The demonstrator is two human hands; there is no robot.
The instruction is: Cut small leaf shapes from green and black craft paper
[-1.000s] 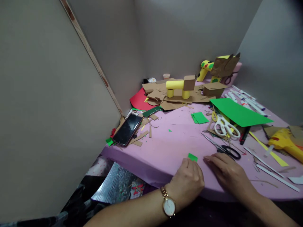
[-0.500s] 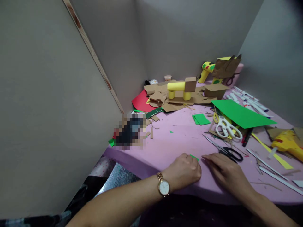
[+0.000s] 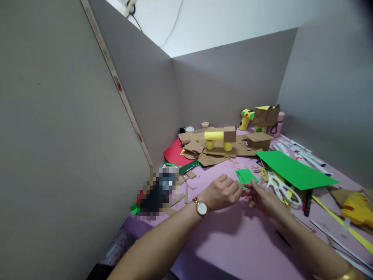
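Observation:
My left hand (image 3: 223, 192), with a watch on its wrist, is closed above the purple table (image 3: 215, 241). A bit of green paper (image 3: 243, 186) shows at its fingertips. My right hand (image 3: 262, 200) meets it there, its fingers curled and pressed together; what they grip, if anything, is too small to tell. Just behind both hands lie small green paper pieces (image 3: 247, 175). White-handled scissors (image 3: 282, 188) rest to the right of my right hand. The black-handled scissors are hidden.
Farther back, a yellow tube figure (image 3: 215, 136) stands on cardboard scraps (image 3: 243, 148). A large green sheet (image 3: 297, 169), markers (image 3: 310, 155) and a yellow glue gun (image 3: 358, 208) lie right. Red paper (image 3: 176, 153) is at left. Grey partitions surround the table.
The view has tilted up. Both hands have risen off the table and moved together, and the right hand's fingers now meet the left's at the green paper.

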